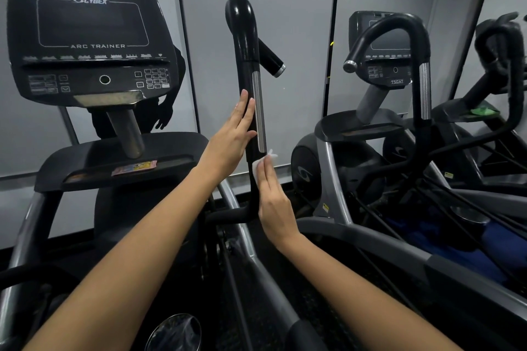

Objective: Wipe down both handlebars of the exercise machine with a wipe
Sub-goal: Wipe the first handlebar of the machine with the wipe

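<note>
The right handlebar point(247, 65) of the exercise machine stands upright in the middle of the view, black with a silver strip along its right side. My left hand point(232, 134) lies flat against its left side with straight fingers. My right hand point(275, 199) presses a white wipe point(258, 164) against the bar's lower right side, just below the silver strip, fingers straight. The machine's left handlebar is out of view.
The machine's console point(88, 43) sits at upper left above a black shelf point(114, 157). A second machine point(393, 71) with a curved handlebar stands close on the right. A mirrored wall lies behind. A round cup holder point(176, 333) is near the bottom edge.
</note>
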The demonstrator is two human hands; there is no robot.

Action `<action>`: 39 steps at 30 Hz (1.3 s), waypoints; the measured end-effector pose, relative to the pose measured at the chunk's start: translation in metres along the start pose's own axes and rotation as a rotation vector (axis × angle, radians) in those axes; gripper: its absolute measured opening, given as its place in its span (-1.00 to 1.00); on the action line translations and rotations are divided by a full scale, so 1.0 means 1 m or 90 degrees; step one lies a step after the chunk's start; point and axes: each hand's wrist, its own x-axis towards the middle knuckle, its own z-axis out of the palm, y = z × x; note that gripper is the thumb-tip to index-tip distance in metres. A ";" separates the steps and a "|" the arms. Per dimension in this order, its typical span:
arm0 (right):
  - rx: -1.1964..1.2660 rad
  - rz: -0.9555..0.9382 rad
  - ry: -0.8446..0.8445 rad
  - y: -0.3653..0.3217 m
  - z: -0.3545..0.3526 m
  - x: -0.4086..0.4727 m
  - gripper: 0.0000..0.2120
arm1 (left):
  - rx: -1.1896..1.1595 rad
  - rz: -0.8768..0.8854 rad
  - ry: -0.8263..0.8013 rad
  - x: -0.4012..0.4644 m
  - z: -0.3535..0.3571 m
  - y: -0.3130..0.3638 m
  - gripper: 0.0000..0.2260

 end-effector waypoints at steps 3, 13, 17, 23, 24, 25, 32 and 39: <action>0.016 0.054 -0.007 0.001 0.006 -0.010 -0.19 | 0.000 0.006 0.004 0.000 0.001 -0.001 -0.46; 0.350 0.353 -0.017 -0.008 -0.003 0.028 -0.66 | -0.001 0.004 0.005 -0.001 0.002 -0.001 -0.46; 0.380 0.386 -0.057 -0.008 -0.010 0.009 -0.74 | 0.003 0.007 0.010 -0.001 0.002 0.000 -0.47; 0.392 0.402 -0.021 -0.014 -0.012 0.039 -0.71 | 0.015 0.008 0.006 -0.001 0.001 0.000 -0.45; 0.392 0.403 -0.022 -0.016 -0.011 0.034 -0.69 | 0.018 0.010 0.005 -0.002 0.000 0.000 -0.45; 0.390 0.410 -0.032 -0.018 -0.012 0.024 -0.67 | 0.019 0.013 0.006 -0.002 0.000 0.000 -0.45; 0.278 0.265 -0.070 -0.021 -0.003 -0.006 -0.50 | 0.022 0.019 0.011 -0.002 0.002 -0.002 -0.44; -0.069 0.002 -0.125 0.000 0.017 -0.037 -0.27 | 0.030 0.024 0.014 -0.003 0.001 -0.003 -0.44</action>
